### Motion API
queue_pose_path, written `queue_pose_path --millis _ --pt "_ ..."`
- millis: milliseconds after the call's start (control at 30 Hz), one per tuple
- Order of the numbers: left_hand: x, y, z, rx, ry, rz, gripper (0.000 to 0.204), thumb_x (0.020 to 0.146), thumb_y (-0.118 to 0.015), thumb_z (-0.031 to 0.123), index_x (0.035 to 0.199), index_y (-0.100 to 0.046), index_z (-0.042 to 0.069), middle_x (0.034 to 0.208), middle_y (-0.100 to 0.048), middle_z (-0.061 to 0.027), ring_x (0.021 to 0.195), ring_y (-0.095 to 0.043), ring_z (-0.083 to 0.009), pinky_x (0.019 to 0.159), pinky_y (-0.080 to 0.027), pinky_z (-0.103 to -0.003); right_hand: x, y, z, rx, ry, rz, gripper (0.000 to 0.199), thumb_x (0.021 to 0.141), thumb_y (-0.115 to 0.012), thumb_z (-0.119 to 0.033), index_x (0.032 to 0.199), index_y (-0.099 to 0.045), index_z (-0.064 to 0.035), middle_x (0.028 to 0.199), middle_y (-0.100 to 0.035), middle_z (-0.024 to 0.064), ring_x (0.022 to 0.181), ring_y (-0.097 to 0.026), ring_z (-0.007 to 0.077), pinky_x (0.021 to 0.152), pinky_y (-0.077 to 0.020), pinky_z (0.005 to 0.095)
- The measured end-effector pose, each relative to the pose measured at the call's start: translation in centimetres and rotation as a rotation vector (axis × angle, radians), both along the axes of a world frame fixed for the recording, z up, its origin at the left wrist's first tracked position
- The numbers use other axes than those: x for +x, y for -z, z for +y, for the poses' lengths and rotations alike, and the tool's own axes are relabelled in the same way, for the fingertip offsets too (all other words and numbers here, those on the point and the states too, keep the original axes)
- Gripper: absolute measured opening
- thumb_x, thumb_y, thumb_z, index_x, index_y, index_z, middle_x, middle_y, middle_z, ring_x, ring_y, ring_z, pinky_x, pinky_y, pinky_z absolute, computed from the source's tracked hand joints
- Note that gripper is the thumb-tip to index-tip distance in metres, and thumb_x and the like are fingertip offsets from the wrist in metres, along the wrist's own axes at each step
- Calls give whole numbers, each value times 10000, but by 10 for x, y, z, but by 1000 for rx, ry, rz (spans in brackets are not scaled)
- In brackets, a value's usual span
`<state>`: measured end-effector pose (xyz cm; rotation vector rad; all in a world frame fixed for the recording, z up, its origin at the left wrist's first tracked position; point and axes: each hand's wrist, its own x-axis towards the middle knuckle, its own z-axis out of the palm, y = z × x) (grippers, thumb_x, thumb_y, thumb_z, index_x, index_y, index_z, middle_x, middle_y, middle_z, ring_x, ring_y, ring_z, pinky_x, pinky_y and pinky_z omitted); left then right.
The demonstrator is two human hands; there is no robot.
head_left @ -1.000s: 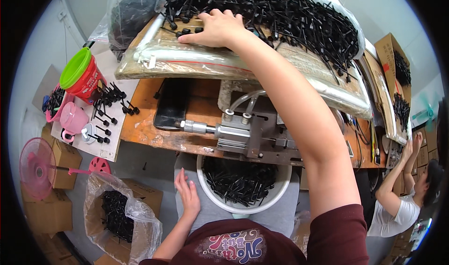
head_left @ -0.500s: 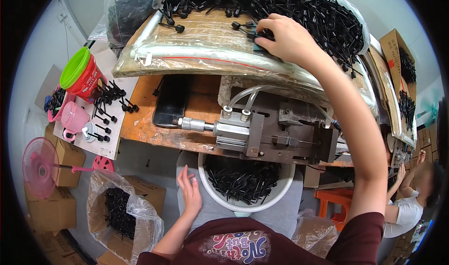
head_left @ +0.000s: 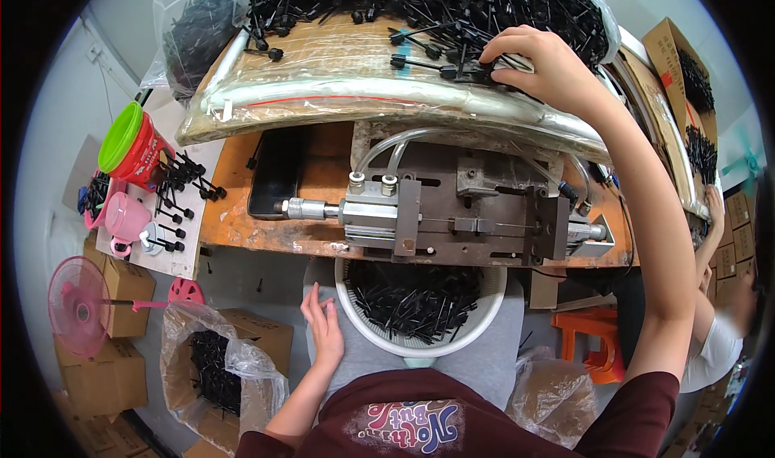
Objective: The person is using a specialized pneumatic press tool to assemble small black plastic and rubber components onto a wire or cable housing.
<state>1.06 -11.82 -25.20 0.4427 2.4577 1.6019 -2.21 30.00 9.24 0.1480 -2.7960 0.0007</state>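
My right hand (head_left: pixel 553 69) reaches to the front of a heap of black plastic parts (head_left: pixel 452 10) on the raised, film-wrapped cardboard tray (head_left: pixel 323 50). Its thumb and fingers close round a small dark and pale thing (head_left: pixel 515 64) that I cannot make out. Several long black parts with knobbed ends (head_left: pixel 424 65) lie just left of its fingertips. Fingers apart and holding nothing, my left hand (head_left: pixel 325 333) rests on my left thigh. Beside it, a white basket (head_left: pixel 494 317) of thin black pieces (head_left: pixel 420 300) sits between my legs.
A metal fixture with a cylinder (head_left: pixel 371 220) and clear hoses (head_left: pixel 412 135) stands on the wooden bench (head_left: pixel 222 228), near a dark phone (head_left: pixel 274 167). At left are a red bucket (head_left: pixel 145 155), pink cup (head_left: pixel 127 216) and pink fan (head_left: pixel 79 306). Another person (head_left: pixel 714 341) is at far right.
My right hand has moved right along the front of the heap, away from the blue strip on the tray. The view has shifted slightly. My left hand stays on the thigh.
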Motion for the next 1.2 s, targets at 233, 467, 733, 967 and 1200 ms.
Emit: queue_pose_path --millis 233,467,733,967,1200 --pt "0 4 -3 14 0 3 498 998 -398 166 1466 -279 45 1372 -284 -183 1073 -540 -243 983 -402 -373 20 -15 16 20 118 -10 176 759 -745 -195 854 -737 -46 1002 -704 113 981 -647 280 895 -494 376" --pt "0 2 0 -27 -14 -12 504 989 -410 158 1465 -285 49 1367 -296 -176 1054 -552 -235 974 -408 -368 24 -41 -2 -64 161 -35 274 736 -771 -203 978 -700 -94 1088 -664 39 929 -598 195 830 -494 355" --pt "0 4 -2 19 -4 -24 504 995 -409 164 1469 -281 51 1365 -289 -172 1064 -546 -230 981 -399 -363 -28 -13 -29 302 358 -290 591 666 -698 23 1235 -556 -47 1063 -664 151 1033 -639 312 837 -548 401" --pt "2 2 -3 6 -6 -31 496 1014 -383 194 1471 -270 39 1337 -310 -175 1059 -543 -222 982 -391 -359 -13 -21 -27 46 403 -356 617 631 -677 -6 1236 -564 30 1048 -654 225 1025 -627 341 913 -510 392" --pt "3 -5 -5 65 -46 -8 483 1030 -353 246 1457 -289 29 1355 -304 -181 1061 -540 -234 981 -389 -368 4 -25 10 -344 332 -65 281 722 -737 -130 945 -680 30 667 -628 55 542 -566 98 542 -473 261"
